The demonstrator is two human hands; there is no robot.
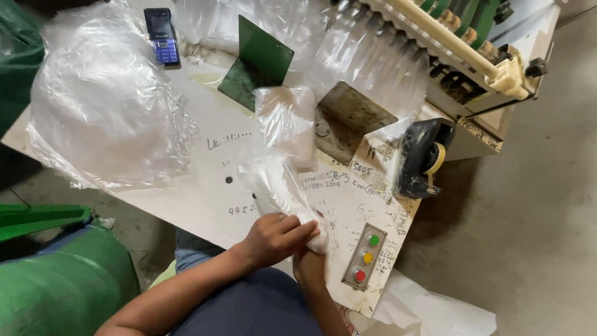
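Observation:
Both my hands meet at the near edge of a white worktable [199, 193]. My left hand [277, 236] lies on top and is closed around the lower end of a bunched stack of clear plastic bags [283, 155]. Under it my right hand [311, 258] grips the same bundle from below, mostly hidden by the left hand. The bags stretch away from my hands up across the table toward a green metal bracket [261, 62].
A big heap of clear plastic bags [106, 106] fills the table's left. A mobile phone [161, 36] lies at the far edge. A panel with green, yellow and red buttons [365, 256] sits by my hands. A tape dispenser [423, 155] and roller machine [460, 43] stand right.

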